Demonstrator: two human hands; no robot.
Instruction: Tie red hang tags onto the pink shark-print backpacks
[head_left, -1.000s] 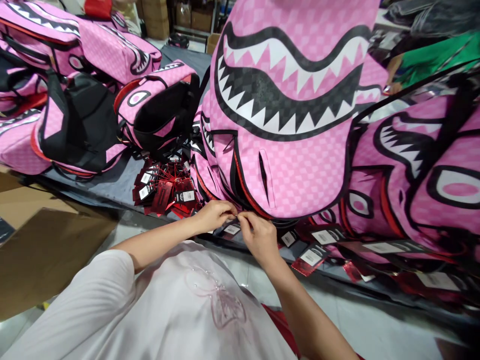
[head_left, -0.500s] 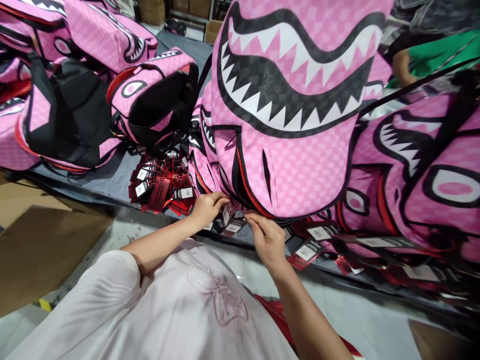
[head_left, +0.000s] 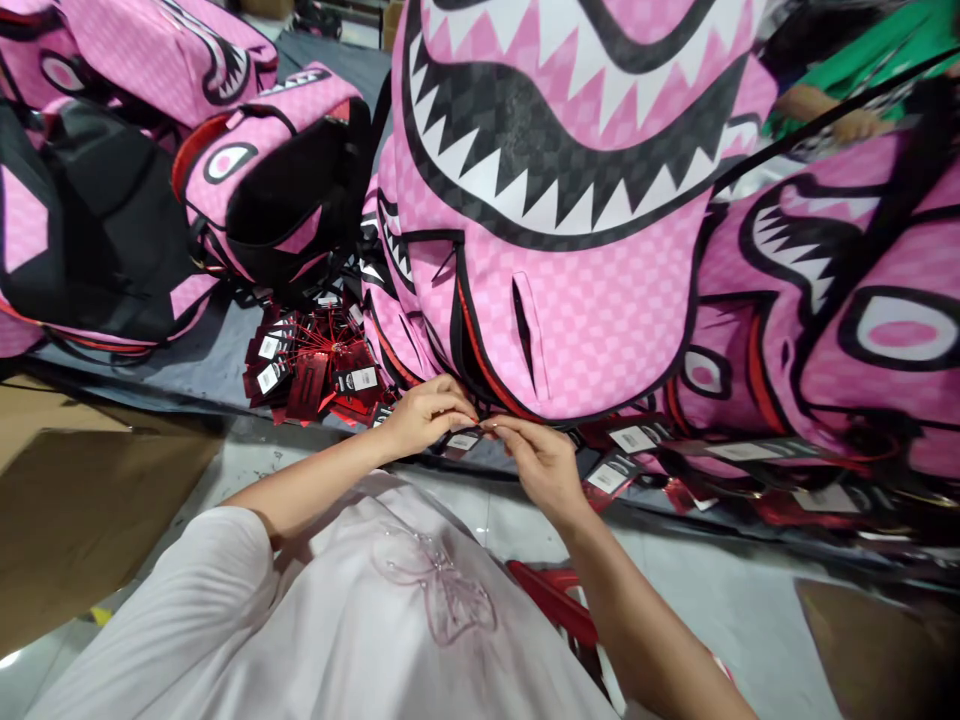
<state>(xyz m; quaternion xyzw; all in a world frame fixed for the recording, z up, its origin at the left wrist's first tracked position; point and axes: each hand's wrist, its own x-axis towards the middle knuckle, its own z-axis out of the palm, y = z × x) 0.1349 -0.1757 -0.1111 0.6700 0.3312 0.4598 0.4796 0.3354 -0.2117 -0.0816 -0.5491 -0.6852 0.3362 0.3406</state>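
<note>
A large pink checkered backpack (head_left: 607, 330) with a printed shark mouth stands before me at the table's edge. Below its lower edge, my left hand (head_left: 431, 415) is closed in a pinch. My right hand (head_left: 541, 462) also pinches, its fingertips meeting those of the left. Between them is something thin and small, apparently a hang tag's string, though its detail is hard to make out. A dark hang tag (head_left: 461, 441) with a white label lies just under the fingers. Left of my hands is a pile of red and black hang tags (head_left: 307, 375) with red strings.
More pink backpacks crowd the table, an open one (head_left: 225, 165) at left and others (head_left: 904, 330) at right. Several tags (head_left: 611, 472) hang along the front edge. Cardboard (head_left: 90, 530) lies lower left; a red stool (head_left: 555, 600) is below. A co-worker's hand (head_left: 855, 122) shows at upper right.
My left hand has moved right, bringing its fingertips up against the right hand's. The tag that stood upright by the left fingers is no longer clearly visible. The view has shifted slightly.
</note>
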